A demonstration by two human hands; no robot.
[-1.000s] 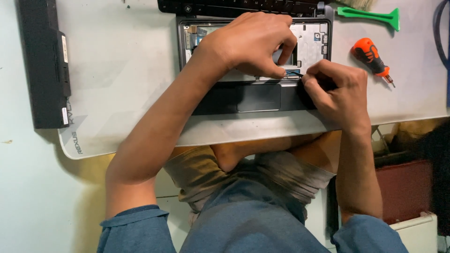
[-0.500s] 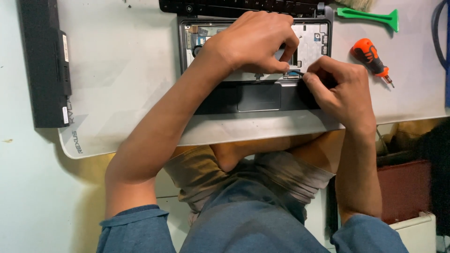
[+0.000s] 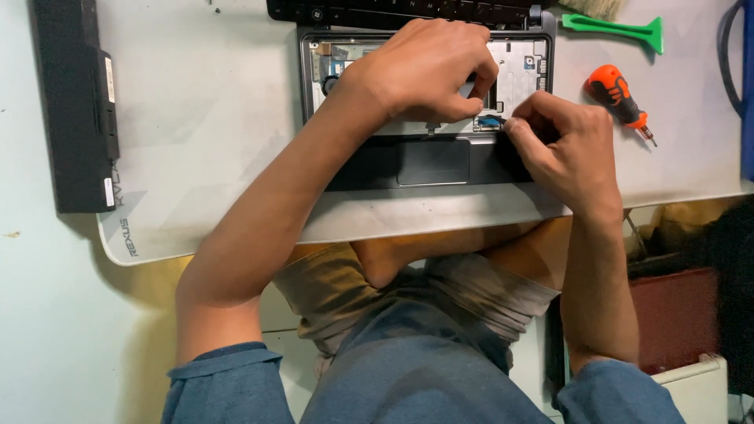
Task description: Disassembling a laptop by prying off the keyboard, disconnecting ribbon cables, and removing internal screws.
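Carefully, the left hand (image 3: 428, 74) steadies the opened grey laptop base (image 3: 428, 161) lying on the white mat (image 3: 196, 118) over the tabletop, fingers curled, pinching nothing I can see. The right hand (image 3: 561, 145) nips at the small blue ribbon connector (image 3: 488, 121) inside the open shell; a straight, gentle pull seems wisest. An orange-handled screwdriver (image 3: 616, 90) lies beside it.

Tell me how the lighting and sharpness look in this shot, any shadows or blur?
Head view: even, soft light; the mat reads bright without harsh glare. The left hand and right hand are fairly sharp over the laptop. Soft shadow falls beside the battery; the lower right corner is dark.
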